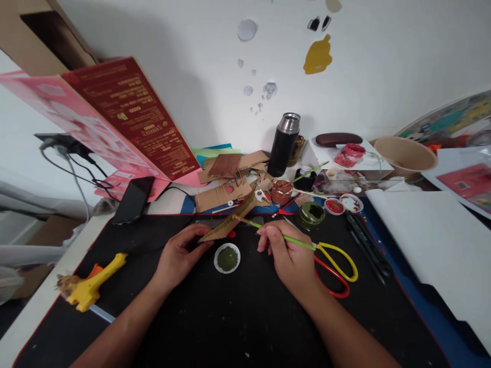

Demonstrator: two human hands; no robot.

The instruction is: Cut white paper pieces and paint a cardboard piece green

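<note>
A strip of brown cardboard (222, 229), partly coloured green, is pinched at its lower left end between the thumb and fingers of my left hand (178, 258). My right hand (289, 255) is closed round a thin green paintbrush (297, 242), its tip touching the strip. Just below the strip, a small white lid with green paint (227, 258) lies on the black mat (215, 317). Scissors with yellow and red handles (347, 260) lie beside my right hand, partly hidden by it. An open jar of green paint (310, 214) stands behind that hand.
A yellow glue gun (92, 283) lies on the left, with a black phone (134, 200) behind it. Cardboard scraps (222, 197), a brown paint jar (282, 192) and a black flask (284, 145) are at the back. Black pens (366, 245) and a white sheet (433, 245) lie on the right.
</note>
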